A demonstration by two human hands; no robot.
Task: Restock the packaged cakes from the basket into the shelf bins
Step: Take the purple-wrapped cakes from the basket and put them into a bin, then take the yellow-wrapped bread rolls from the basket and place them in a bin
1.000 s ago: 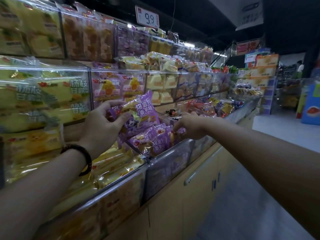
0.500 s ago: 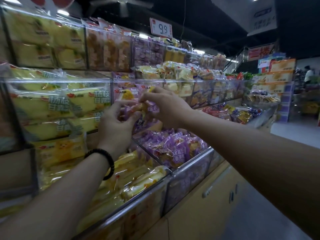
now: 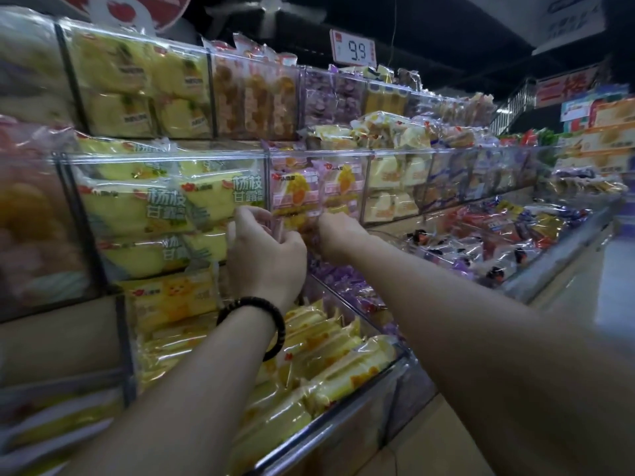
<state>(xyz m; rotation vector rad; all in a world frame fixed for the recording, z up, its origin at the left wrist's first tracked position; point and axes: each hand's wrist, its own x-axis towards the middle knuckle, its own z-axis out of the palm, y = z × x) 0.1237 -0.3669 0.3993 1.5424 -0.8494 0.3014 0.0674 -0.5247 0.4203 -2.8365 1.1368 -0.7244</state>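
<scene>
My left hand [image 3: 266,250], with a dark bead bracelet on its wrist, and my right hand [image 3: 338,235] are raised side by side in front of the middle shelf row. Between them they pinch a small packaged cake [image 3: 302,225] in clear wrap with a yellow-orange cake inside; it is blurred. The pack is held against the lower front of a clear bin [image 3: 318,156] of pink and orange cake packs. Just below is the sloped bin of purple cake packs [image 3: 347,281]. No basket is in view.
Clear bins of yellow cakes [image 3: 165,207] fill the shelf to the left. A low bin of long yellow packs [image 3: 330,355] lies under my forearms. More bins run off to the right [image 3: 481,235]. A 9.9 price sign [image 3: 354,49] hangs above. The aisle floor is at right.
Both hands rose from the purple-pack bin to the front of the pink-pack bin above, bringing a pack up between them. The view tilted upward and shifted left.
</scene>
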